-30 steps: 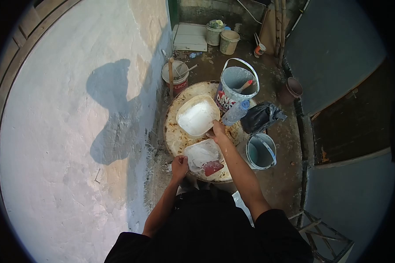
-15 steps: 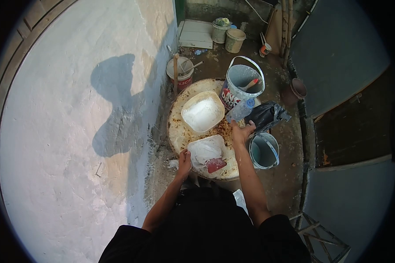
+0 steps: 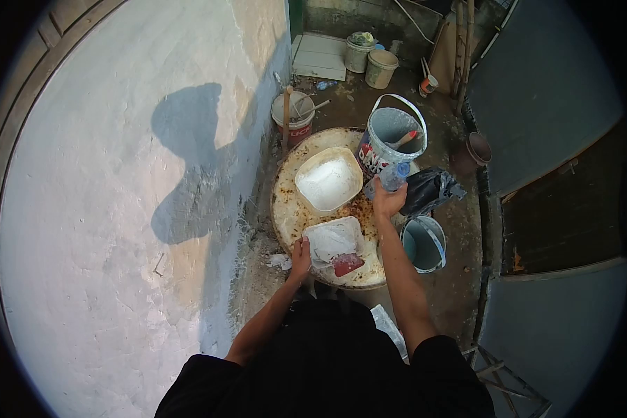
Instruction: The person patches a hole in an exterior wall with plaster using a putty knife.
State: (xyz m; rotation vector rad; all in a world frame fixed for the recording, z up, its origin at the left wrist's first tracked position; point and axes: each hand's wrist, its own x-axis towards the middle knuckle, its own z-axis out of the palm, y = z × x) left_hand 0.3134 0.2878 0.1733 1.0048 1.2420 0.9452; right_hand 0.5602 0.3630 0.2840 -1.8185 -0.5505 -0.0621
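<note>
My left hand (image 3: 300,253) grips the near left corner of a white square tray (image 3: 333,239) holding white paste and a red scraper (image 3: 347,264). My right hand (image 3: 388,202) is closed around a clear plastic bottle with a blue cap (image 3: 393,177). Both tray and bottle sit on a round rusty drum top (image 3: 292,209). A cream tub of white powder (image 3: 328,180) sits on the drum beyond the tray.
A white plastered wall (image 3: 118,209) fills the left. A printed bucket with a handle (image 3: 389,138) stands at the drum's far edge, a black bag (image 3: 432,189) and a blue-grey bucket (image 3: 425,244) to the right. More buckets (image 3: 298,113) and pots stand farther back.
My right hand left the rim of the powder tub, swung right and closed on the plastic bottle. My left hand stayed on the tray.
</note>
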